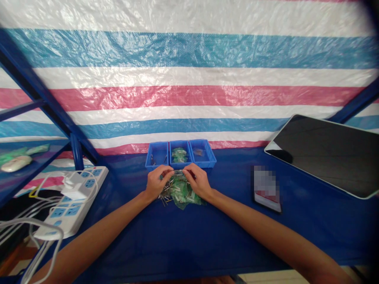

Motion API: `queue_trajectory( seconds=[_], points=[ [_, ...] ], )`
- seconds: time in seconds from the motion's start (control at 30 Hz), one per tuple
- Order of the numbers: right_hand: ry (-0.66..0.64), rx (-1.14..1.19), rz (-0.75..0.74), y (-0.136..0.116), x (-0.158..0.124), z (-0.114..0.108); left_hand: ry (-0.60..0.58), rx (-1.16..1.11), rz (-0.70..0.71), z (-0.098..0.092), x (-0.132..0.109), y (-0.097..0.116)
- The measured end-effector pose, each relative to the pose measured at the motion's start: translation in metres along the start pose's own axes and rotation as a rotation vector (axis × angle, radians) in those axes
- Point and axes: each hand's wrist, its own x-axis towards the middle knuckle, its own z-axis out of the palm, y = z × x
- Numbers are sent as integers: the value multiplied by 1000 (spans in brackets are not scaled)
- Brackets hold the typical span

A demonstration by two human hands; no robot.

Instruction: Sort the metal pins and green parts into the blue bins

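Rod (179,170) spans left hand (156,181) and right hand (199,181), each grip pinching one end.

The blue table (183,244) is smooth with a soft sheen, and the trays (208,161) near its far edge look like moulded plastic. Between them and the near edge lie crinkled, translucent green film (180,199) and slim rods (166,193) with a metallic shine; toward the left edge, the power strip (77,213) is smooth plastic. Glossy, wrinkled woven-plastic sheeting (189,49) rises behind the far edge.
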Motion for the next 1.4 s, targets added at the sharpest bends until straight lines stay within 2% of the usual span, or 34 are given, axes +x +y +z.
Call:
queue_trajectory(
  seconds=[0.33,0.7,1.13,1.4],
  points=[
    [-27,3,-17,0,0,0,-9,12,14,-1,1,1],
    [11,0,16,-2,-1,-1,25,-19,-24,1,1,0],
    [30,6,-4,-5,0,-3,6,-20,-52,0,1,-1],
    [6,6,-25,-3,0,-2,23,3,-11,1,0,-3]
  ],
)
